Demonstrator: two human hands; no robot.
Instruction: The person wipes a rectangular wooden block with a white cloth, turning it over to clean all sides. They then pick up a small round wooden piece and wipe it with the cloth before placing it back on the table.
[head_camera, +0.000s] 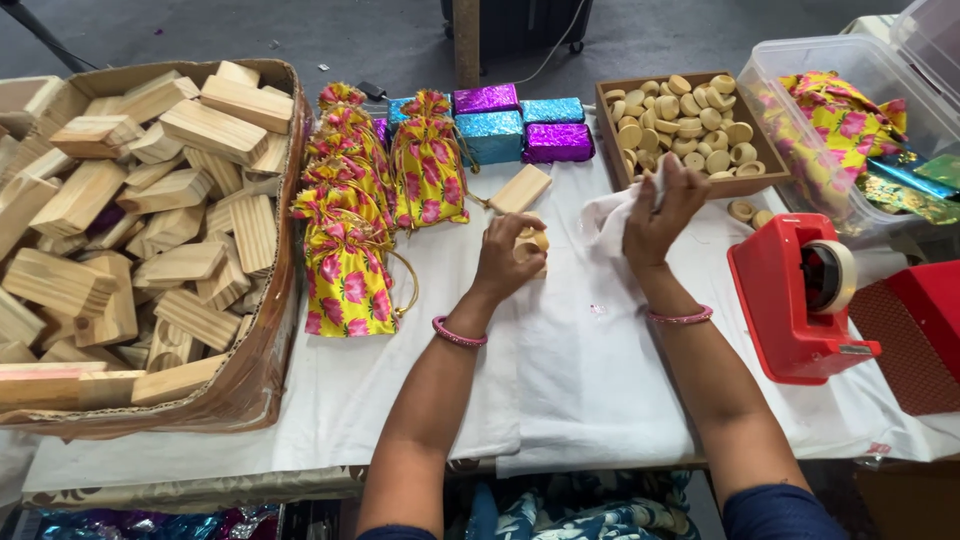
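White cloth (560, 380) covers the worktable, with grey floor visible beyond its far edge. At the table's left end stands a torn cardboard box (275, 330) heaped with pale wooden blocks (150, 200). Just beside the box lies a row of yellow drawstring pouches (350, 270) printed with pink flowers; behind them, shiny wrapped boxes (520, 125) in purple and blue stand side by side. A single flat wooden block (520, 188) lies on the cloth near the pouches.

The person's left hand (505, 262) is held over the middle of the table, fingers curled around a small round wooden piece (538, 243), which shows at the hand's right edge. The right hand (660, 212) is raised a little farther back, fingers bunched and pinching a white cloth rag (610, 222) that hangs from it toward the table. The two hands are near each other but apart. Each wrist carries a pink bangle.

Behind the right hand sits a brown tray (610, 140) filled with more round wooden pieces; two further ones (750, 212) lie loose just outside it. To the right stand a red tape dispenser (790, 300) and a clear plastic bin (770, 60) holding flowered fabric.
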